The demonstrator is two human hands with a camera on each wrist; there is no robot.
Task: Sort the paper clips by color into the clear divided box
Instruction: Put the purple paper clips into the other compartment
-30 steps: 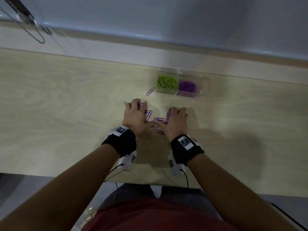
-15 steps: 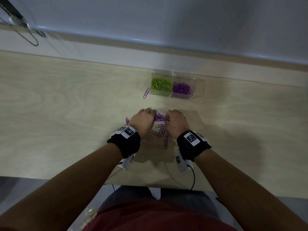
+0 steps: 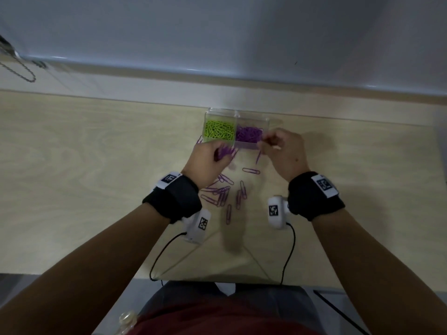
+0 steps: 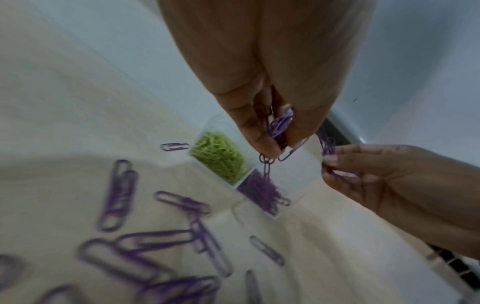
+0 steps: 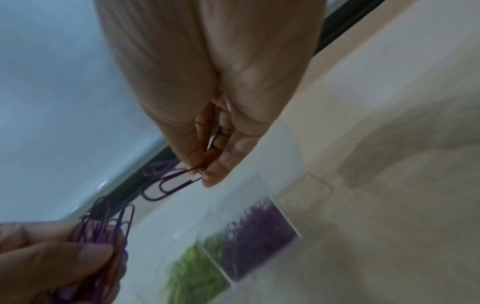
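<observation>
Purple wire paper clips (image 3: 223, 151) bunched in your left hand's (image 3: 205, 163) pinch, more clamped in your right hand (image 3: 283, 151), above the clear divided plastic box (image 3: 251, 147) near the wooden desk's (image 3: 96, 165) far edge; others lay loose (image 3: 222, 194).

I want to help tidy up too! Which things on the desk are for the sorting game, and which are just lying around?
For the sorting:
- clear plastic divided box
- purple wire paper clips loose on the desk
- green wire paper clips in the box's left compartment
- both hands, left and right, pinching purple clips

Just lying about:
- metal chain
- black cable
</observation>
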